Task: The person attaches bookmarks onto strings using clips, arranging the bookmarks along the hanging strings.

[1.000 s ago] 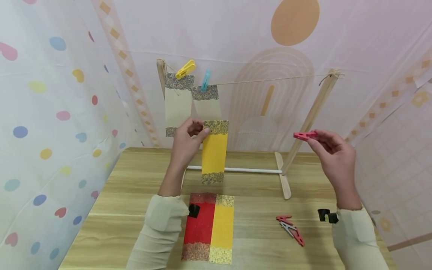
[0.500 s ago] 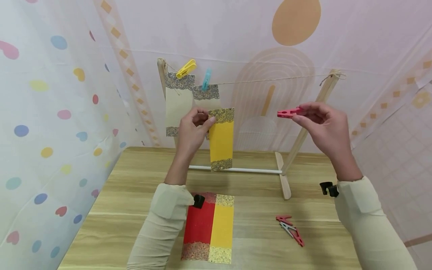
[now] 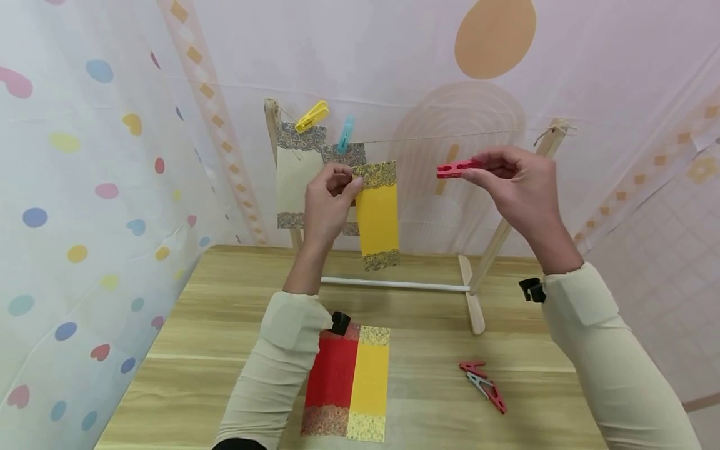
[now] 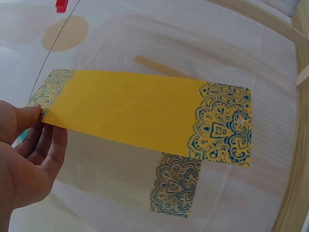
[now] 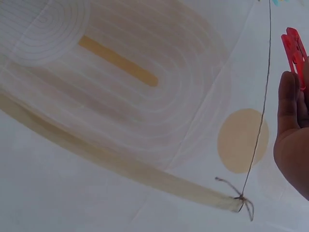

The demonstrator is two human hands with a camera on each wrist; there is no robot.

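Note:
My left hand (image 3: pixel 329 203) pinches a yellow paper strip (image 3: pixel 378 219) with patterned bands by its upper left corner. The strip hangs just below the string (image 3: pixel 439 135), in front of a cream strip with a patterned band (image 3: pixel 355 153). In the left wrist view the yellow strip (image 4: pixel 130 113) spans the picture, thumb on its near end. My right hand (image 3: pixel 520 187) grips a red clothespin (image 3: pixel 455 169) between thumb and fingers, its tip pointing left toward the strip. The clothespin (image 5: pixel 293 46) also shows at the right edge of the right wrist view.
A yellow clothespin (image 3: pixel 312 117) and a blue clothespin (image 3: pixel 345 134) hold two cream strips on the string. Wooden posts (image 3: pixel 552 139) bear the string. On the table (image 3: pixel 185 350) lie a red strip (image 3: pixel 332 372), another yellow strip (image 3: pixel 371 378) and several clothespins (image 3: pixel 480 382).
My left hand has raised the yellow strip and shifted it right, toward the string. The right hand has brought the red clothespin up and left, closer to the strip.

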